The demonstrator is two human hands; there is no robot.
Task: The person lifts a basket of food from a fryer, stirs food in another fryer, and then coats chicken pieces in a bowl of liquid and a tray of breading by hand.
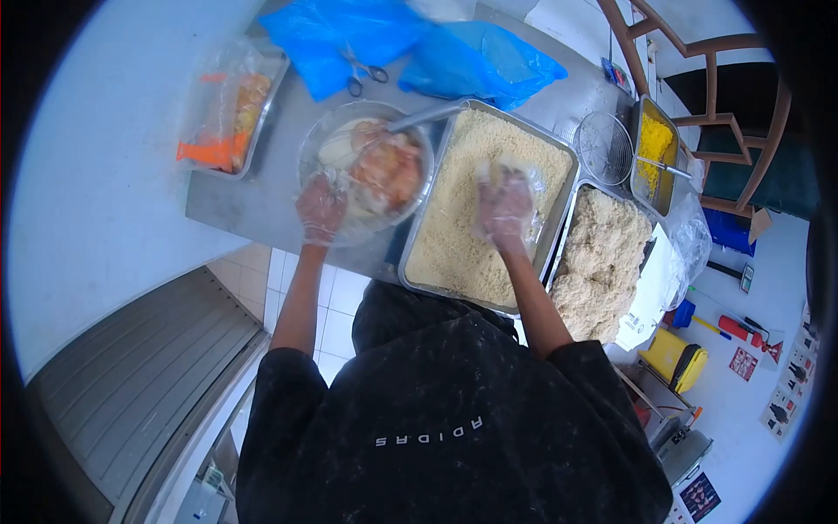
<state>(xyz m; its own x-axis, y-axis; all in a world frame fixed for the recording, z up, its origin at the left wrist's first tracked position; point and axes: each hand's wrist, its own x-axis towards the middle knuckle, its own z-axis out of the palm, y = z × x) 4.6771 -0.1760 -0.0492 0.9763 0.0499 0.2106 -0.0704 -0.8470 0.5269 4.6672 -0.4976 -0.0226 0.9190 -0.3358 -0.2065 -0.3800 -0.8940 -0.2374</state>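
1. Our left hand (321, 210), in a clear glove, is at the near left side of the mixing bowl (360, 232); blur hides its fingertips, so we cannot tell whether it grips anything.
2. Just right of that hand, raw meat pieces (388, 173) sit in pale batter (336, 150); beyond them, a metal handle (428, 116) slants across the rim.
3. Our gloved right hand (506, 210) is down in the crumbs (458, 218) of a metal tray (553, 215); we cannot tell if its blurred fingers close on something.
4. Right of that hand lies a lumpy, floury mix (602, 244).
5. Beyond our left hand are scissors (358, 74).
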